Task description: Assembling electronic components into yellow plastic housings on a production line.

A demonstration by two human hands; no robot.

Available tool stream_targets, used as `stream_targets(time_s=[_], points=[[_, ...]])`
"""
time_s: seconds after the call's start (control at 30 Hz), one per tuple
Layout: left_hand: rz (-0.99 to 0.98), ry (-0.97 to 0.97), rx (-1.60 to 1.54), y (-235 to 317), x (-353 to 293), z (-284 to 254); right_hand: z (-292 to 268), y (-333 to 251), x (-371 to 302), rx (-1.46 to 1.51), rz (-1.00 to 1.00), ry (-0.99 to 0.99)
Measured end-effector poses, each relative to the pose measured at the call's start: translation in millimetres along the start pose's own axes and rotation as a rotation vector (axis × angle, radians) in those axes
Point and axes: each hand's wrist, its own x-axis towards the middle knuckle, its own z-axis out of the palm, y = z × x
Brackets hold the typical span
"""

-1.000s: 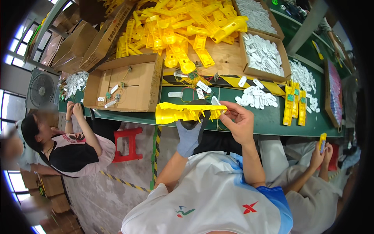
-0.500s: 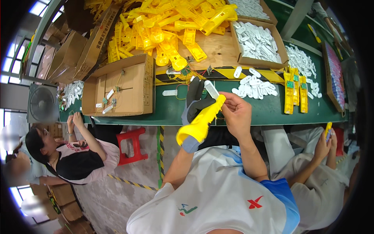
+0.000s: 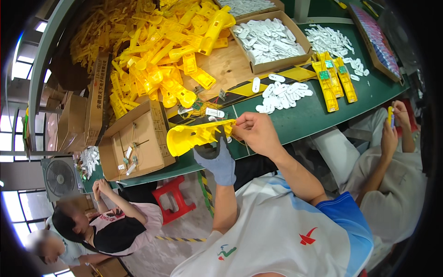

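Above the near edge of the green bench (image 3: 318, 115), the gloved left hand (image 3: 216, 159) grips a yellow plastic housing (image 3: 196, 136) from below, fingers wrapped around it, while the bare right hand (image 3: 256, 134) pinches its right end. Behind lie a heap of yellow parts (image 3: 157, 55), cardboard boxes (image 3: 138, 143), white pieces (image 3: 284, 94). Below stand a red stool (image 3: 175, 198) and a fan (image 3: 60, 177).

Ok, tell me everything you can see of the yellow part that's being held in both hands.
The yellow part is a long moulded shell, plastic by its look, with a wide rounded scoop-like end at the left and a narrower, ribbed end at the right. It lies roughly level above the near edge of the green table. The gloved left hand supports it from below near the middle; the bare right hand pinches its right end with its fingers.
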Motion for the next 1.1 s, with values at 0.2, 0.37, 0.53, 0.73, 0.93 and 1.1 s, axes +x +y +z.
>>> stream_targets(time_s=[0.2, 0.37, 0.53, 0.73, 0.93, 1.1], points=[[0.035, 0.024, -0.057, 6, 18, -1, 6, 3, -4, -0.094, -0.029, 0.0], [-0.004, 0.013, -0.088, 9, 39, -11, 1, -7, -16, -0.15, 0.03, -0.099], [0.053, -0.006, -0.049, 19, 53, -12, -9, -10, -26, -0.315, -0.445, -0.152], [0.164, -0.126, 0.009, 34, 60, -17, -17, -13, -24, -0.352, -0.393, -0.265], [0.162, -0.072, 0.011, 55, 67, -27, -5, -3, -27, 0.168, -0.169, -0.373], [0.231, 0.028, -0.03, 65, 72, -33, 3, 14, -22, 0.136, -0.332, -0.413]])
